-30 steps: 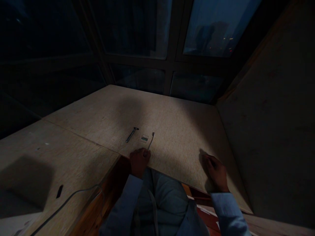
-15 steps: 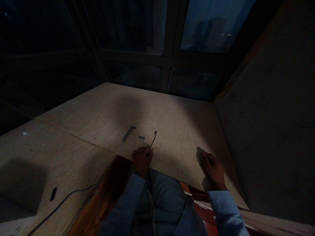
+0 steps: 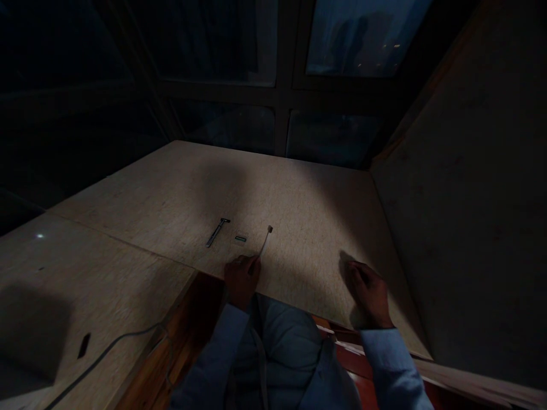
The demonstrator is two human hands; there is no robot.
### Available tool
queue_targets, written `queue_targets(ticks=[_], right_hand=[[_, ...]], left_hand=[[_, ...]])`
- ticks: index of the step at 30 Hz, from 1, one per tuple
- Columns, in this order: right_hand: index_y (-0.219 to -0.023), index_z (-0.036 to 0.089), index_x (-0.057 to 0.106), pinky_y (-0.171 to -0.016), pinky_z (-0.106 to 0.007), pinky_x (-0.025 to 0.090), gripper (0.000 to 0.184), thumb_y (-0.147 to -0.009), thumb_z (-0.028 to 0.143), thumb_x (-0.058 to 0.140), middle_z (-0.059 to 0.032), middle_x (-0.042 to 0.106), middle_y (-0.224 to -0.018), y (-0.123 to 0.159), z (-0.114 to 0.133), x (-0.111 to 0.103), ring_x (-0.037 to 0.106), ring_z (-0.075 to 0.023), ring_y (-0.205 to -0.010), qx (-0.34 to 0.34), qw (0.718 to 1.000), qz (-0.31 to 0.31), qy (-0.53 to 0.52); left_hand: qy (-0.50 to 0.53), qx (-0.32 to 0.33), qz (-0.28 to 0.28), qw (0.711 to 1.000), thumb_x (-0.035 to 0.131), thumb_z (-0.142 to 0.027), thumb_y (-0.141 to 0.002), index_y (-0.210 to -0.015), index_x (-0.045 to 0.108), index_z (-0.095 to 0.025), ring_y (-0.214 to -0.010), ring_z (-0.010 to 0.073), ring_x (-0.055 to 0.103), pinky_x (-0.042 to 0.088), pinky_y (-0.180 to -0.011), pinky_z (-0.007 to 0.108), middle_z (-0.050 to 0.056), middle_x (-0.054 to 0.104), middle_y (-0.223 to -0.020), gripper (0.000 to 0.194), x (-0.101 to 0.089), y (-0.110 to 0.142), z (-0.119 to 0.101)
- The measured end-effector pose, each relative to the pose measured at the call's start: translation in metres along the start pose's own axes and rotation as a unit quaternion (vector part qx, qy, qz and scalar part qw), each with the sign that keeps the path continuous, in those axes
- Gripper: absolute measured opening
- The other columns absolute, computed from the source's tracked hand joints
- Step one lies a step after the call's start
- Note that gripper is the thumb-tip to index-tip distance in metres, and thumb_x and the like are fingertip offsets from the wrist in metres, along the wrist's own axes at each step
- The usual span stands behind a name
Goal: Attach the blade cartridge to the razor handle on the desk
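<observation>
Right of the razor [image 3: 216, 233], the left hand [image 3: 243, 279] pinches the slim toothbrush [image 3: 269, 229], fingers closed. Grip firmly, avoiding the small flat item [image 3: 240, 238] beside the razor. Right hand [image 3: 371, 290], farther right: half-curled, contents unclear.

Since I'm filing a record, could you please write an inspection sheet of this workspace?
Surface: pale board, seamed at left, dimly lit
Job's things: thin brush, head pointing away
Clutter: razor; small flat piece between razor and brush; dark oblong item or slot, unclear which
Hands: left hand holds the brush; right hand loosely curled, nothing seen in it
Cables: one grey cable, left side
Surroundings: dark windows ahead, upright panel at right
</observation>
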State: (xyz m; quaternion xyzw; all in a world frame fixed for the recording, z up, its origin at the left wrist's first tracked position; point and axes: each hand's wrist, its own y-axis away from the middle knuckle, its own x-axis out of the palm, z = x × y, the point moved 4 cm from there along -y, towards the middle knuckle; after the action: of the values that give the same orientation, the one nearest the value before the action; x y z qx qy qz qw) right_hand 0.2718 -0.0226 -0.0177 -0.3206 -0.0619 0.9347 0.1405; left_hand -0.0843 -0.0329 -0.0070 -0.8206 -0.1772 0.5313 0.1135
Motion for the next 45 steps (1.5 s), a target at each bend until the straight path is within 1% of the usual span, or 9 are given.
queue_targets(ticks=[3,8,14,18,21,27,37,41,45], right_hand=[[-0.098,0.013,0.075,-0.085,-0.042,0.054,0.057,-0.084,0.063,0.05,-0.0162,0.074,-0.103,0.0,0.0,0.0,0.069,-0.0333,-0.096,0.003,1.0,-0.004,-0.004],[-0.098,0.013,0.075,-0.084,-0.04,0.054,0.059,-0.084,0.065,0.051,-0.0161,0.075,-0.102,-0.001,0.0,0.001,0.07,-0.0323,-0.095,0.002,1.0,-0.001,-0.009],[-0.099,0.014,0.074,-0.084,-0.04,0.054,0.057,-0.086,0.063,0.051,-0.0157,0.075,-0.101,-0.001,0.0,0.0,0.07,-0.0311,-0.093,-0.013,1.0,0.007,-0.013],[-0.099,0.014,0.074,-0.084,-0.041,0.054,0.059,-0.085,0.065,0.05,-0.0165,0.075,-0.101,-0.001,0.0,0.0,0.07,-0.0316,-0.093,-0.005,1.0,0.005,-0.008],[-0.1,0.014,0.074,-0.086,-0.041,0.053,0.057,-0.085,0.063,0.051,-0.0161,0.074,-0.103,0.0,0.001,0.0,0.07,-0.0318,-0.096,0.002,1.0,0.008,-0.014],[-0.1,0.013,0.073,-0.088,-0.041,0.052,0.053,-0.086,0.059,0.051,-0.0157,0.074,-0.104,0.0,0.001,0.0,0.069,-0.032,-0.097,-0.002,1.0,0.008,-0.021],[-0.099,0.013,0.074,-0.088,-0.042,0.052,0.054,-0.084,0.059,0.052,-0.0163,0.074,-0.103,0.0,0.003,0.0,0.069,-0.0326,-0.097,0.002,1.0,0.018,-0.019],[-0.099,0.013,0.074,-0.088,-0.043,0.052,0.056,-0.083,0.062,0.051,-0.0163,0.074,-0.104,0.0,-0.001,0.0,0.069,-0.0339,-0.098,0.019,1.0,0.009,-0.018],[-0.1,0.013,0.074,-0.087,-0.044,0.053,0.057,-0.082,0.063,0.051,-0.0164,0.074,-0.104,-0.001,-0.005,0.002,0.069,-0.0342,-0.098,0.014,1.0,0.011,-0.022]], left_hand=[[-0.007,-0.005,0.001,1.0,0.053,-0.037,-0.092,-0.091,0.076,-0.023,-0.087,0.0242,0.065,0.036,-0.08,0.037,0.006,0.073,-0.09,0.027,0.0,0.0,-0.001],[-0.023,0.001,-0.001,1.0,0.055,-0.036,-0.092,-0.095,0.077,-0.024,-0.088,0.0239,0.065,0.037,-0.081,0.038,0.006,0.073,-0.093,0.025,0.001,-0.001,-0.002],[-0.031,0.043,0.057,0.997,0.056,-0.03,-0.092,-0.108,0.075,-0.03,-0.082,0.0191,0.065,0.039,-0.076,0.035,0.005,0.071,-0.099,0.024,0.006,-0.002,-0.002],[-0.056,0.055,0.082,0.994,0.055,-0.033,-0.093,-0.111,0.074,-0.031,-0.078,0.0182,0.064,0.039,-0.072,0.033,0.004,0.07,-0.092,0.026,0.007,-0.006,-0.003],[-0.079,0.028,0.086,0.993,0.052,-0.035,-0.095,-0.109,0.075,-0.029,-0.074,0.0174,0.063,0.04,-0.07,0.031,0.005,0.069,-0.089,0.028,0.007,-0.012,-0.001],[-0.078,-0.044,0.082,0.993,0.051,-0.037,-0.095,-0.105,0.076,-0.029,-0.076,0.0149,0.063,0.039,-0.063,0.026,0.004,0.068,-0.096,0.028,0.006,-0.023,0.007],[-0.085,-0.103,0.062,0.989,0.049,-0.036,-0.095,-0.093,0.077,-0.026,-0.076,0.0142,0.063,0.037,-0.062,0.025,0.004,0.068,-0.099,0.03,0.004,-0.028,0.001],[-0.083,-0.129,0.071,0.986,0.049,-0.034,-0.094,-0.093,0.076,-0.025,-0.079,0.0143,0.063,0.037,-0.062,0.024,0.005,0.067,-0.101,0.029,0.002,-0.031,-0.004],[-0.089,-0.141,0.082,0.983,0.045,-0.035,-0.096,-0.095,0.076,-0.025,-0.076,0.0153,0.063,0.039,-0.062,0.025,0.006,0.067,-0.103,0.032,0.003,-0.032,-0.006]])
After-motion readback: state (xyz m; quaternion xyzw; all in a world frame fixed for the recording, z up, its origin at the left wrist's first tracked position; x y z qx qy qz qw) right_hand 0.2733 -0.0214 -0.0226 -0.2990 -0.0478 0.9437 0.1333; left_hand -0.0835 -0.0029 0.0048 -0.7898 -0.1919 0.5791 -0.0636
